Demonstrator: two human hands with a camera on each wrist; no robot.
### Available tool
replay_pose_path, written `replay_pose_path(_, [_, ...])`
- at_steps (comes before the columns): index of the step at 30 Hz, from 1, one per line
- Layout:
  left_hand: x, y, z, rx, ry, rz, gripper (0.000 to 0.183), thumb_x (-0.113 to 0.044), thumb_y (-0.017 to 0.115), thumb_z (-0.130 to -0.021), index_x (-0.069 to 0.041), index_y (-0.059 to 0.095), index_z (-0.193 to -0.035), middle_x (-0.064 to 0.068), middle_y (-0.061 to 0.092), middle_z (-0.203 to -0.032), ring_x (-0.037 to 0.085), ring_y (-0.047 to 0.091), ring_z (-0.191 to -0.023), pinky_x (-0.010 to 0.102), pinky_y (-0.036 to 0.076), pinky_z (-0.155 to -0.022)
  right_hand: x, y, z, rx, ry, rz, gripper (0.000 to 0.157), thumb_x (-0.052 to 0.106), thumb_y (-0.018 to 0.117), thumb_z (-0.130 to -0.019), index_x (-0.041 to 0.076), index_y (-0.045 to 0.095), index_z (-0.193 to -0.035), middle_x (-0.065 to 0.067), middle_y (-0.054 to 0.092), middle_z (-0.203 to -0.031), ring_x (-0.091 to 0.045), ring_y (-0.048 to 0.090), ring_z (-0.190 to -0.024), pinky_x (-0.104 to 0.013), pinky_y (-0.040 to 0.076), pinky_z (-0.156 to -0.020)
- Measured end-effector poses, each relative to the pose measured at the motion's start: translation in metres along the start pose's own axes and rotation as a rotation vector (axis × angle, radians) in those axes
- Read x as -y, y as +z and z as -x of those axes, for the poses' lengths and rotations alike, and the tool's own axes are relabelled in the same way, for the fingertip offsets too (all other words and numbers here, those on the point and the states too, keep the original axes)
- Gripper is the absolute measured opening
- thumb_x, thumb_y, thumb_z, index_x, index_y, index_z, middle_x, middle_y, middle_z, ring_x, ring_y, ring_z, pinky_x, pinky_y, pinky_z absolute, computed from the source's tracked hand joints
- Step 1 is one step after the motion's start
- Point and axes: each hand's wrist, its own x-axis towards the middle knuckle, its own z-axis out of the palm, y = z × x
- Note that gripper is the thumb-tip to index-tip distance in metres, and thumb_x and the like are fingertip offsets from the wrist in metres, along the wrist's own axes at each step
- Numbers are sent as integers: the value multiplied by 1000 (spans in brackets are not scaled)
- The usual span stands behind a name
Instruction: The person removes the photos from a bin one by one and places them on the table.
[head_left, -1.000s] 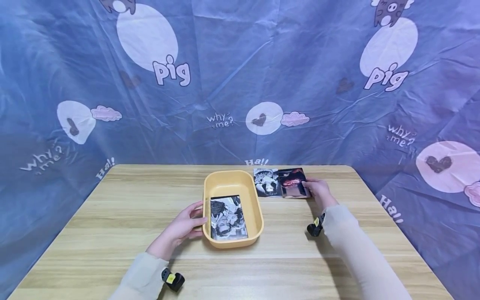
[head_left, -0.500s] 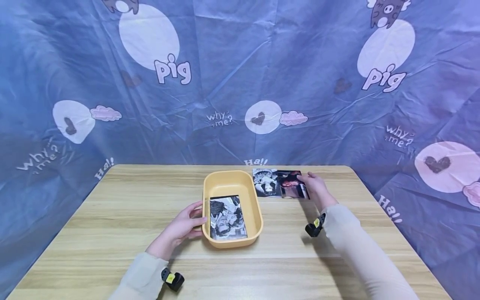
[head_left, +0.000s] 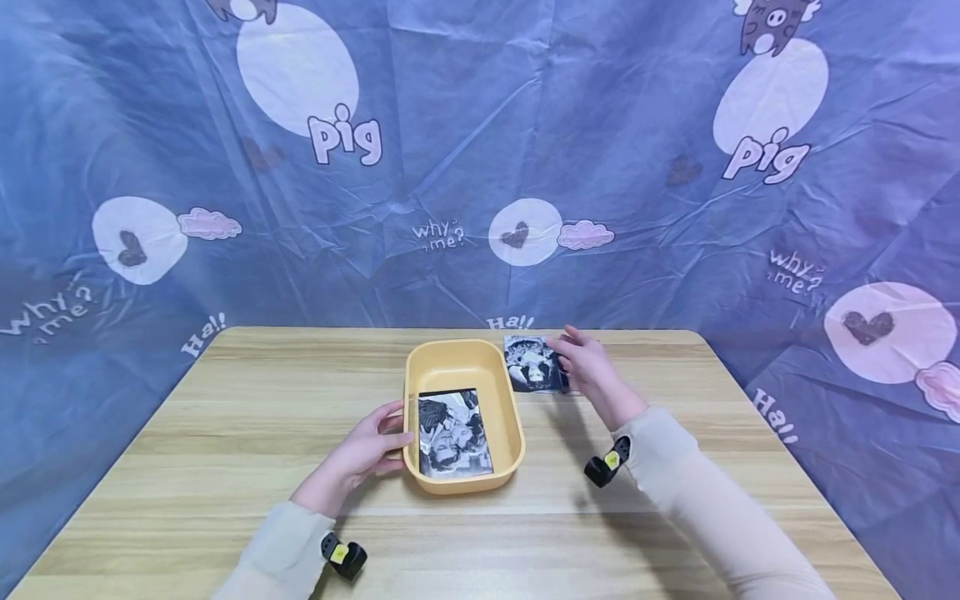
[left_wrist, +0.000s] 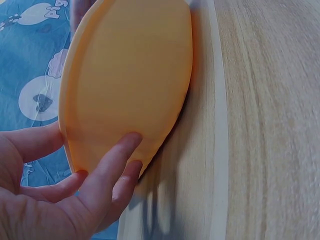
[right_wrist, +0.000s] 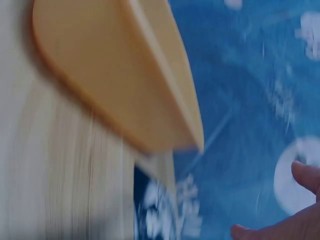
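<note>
A yellow plastic tray (head_left: 517, 417) with raised walls sits mid-table, its left side held by my left hand (head_left: 371, 446). In the left wrist view, the thumb meets the rim and the fingers (left_wrist: 117, 160) spread against the outer wall. A black-and-white photo print (head_left: 455, 442) lies inside. Behind the tray's right side, another black-and-white photo print (head_left: 531, 362) lies flat, a narrow dark edge showing at its right. My right hand (head_left: 592, 367) is over that edge, fingertips at the print. In the right wrist view, its fingers (right_wrist: 305, 175) are apart with nothing visible between them.
The wooden table (head_left: 262, 400) ends just behind the prints. A blue cloth (head_left: 450, 167) with pig drawings hangs behind and around it. Black wrist cameras are strapped at both sleeves.
My right hand has moved left towards the tray. The dark reddish photo print beside the black-and-white one is now mostly out of sight. My left hand and the tray stay in place.
</note>
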Motion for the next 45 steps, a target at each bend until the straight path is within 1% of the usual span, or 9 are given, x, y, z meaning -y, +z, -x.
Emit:
replay_pose_path(2, [0, 0, 0, 5, 0, 2, 66, 5, 55, -90, 2, 26, -149, 34, 34, -145, 33, 66, -96, 43, 63, -76, 2, 15, 8, 52, -13, -3, 72, 4, 53, -96, -2, 10, -153, -26, 14, -158, -35, 22, -145, -37, 29, -121])
replay_pose_path(3, [0, -1, -1, 7, 1, 3, 66, 5, 55, -90, 2, 26, -149, 34, 34, -145, 33, 66, -97, 43, 62, -76, 2, 22, 12, 74, -22, -16, 72, 3, 54, -95, -3, 11, -153, -28, 15, -158, -35, 22, -145, -40, 22, -123])
replay_pose_path(8, [-1, -1, -2, 12, 0, 10, 66, 5, 54, -90, 1, 26, -149, 34, 34, -145, 32, 66, -97, 43, 62, -77, -7, 52, 24, 164, -26, -26, 69, -1, 54, -94, -8, 15, -150, -30, 21, -155, -37, 30, -142, -40, 29, -120])
replay_pose_path(16, [-1, -2, -5, 21, -2, 20, 67, 5, 55, -90, 1, 25, -150, 34, 33, -146, 36, 65, -100, 44, 62, -79, -31, 84, 40, 195, 32, 21, 68, 2, 61, -91, -9, 24, -147, -28, 29, -152, -40, 38, -137, -42, 34, -117])
replay_pose_path(21, [-1, -2, -6, 26, -2, 23, 67, 5, 54, -90, 1, 25, -150, 34, 33, -146, 35, 65, -100, 44, 62, -79, -47, 97, 47, 226, 58, 147, 70, 10, 62, -92, -11, 23, -147, -32, 30, -150, -44, 35, -137, -49, 31, -117])
replay_pose_path(24, [-2, -3, -7, 29, -4, 26, 67, 5, 54, -90, 0, 24, -150, 33, 32, -147, 35, 64, -102, 45, 62, -79, -55, 101, 48, 212, 59, 242, 75, 14, 65, -90, -10, 24, -147, -33, 29, -150, -46, 31, -138, -53, 26, -119])
replay_pose_path(28, [-1, -4, -7, 32, -4, 26, 67, 5, 54, -91, 0, 24, -150, 33, 32, -147, 36, 64, -103, 44, 62, -79, -64, 107, 47, 186, 66, 294, 78, 12, 68, -87, -12, 24, -146, -36, 28, -149, -48, 28, -139, -55, 23, -120])
replay_pose_path(37, [-2, -7, -8, 35, -4, 18, 67, 4, 55, -91, 0, 24, -150, 33, 32, -147, 30, 65, -97, 43, 62, -79, -75, 117, 36, 110, 84, 308, 77, 1, 69, -79, -17, 28, -142, -37, 35, -144, -47, 36, -134, -52, 30, -118])
replay_pose_path(45, [-1, -7, -10, 31, -7, 13, 66, 4, 54, -91, -1, 25, -150, 33, 34, -146, 25, 64, -91, 40, 63, -75, -81, 119, 31, 95, 90, 296, 65, -3, 66, -80, -21, 36, -135, -35, 44, -138, -44, 44, -129, -49, 35, -116])
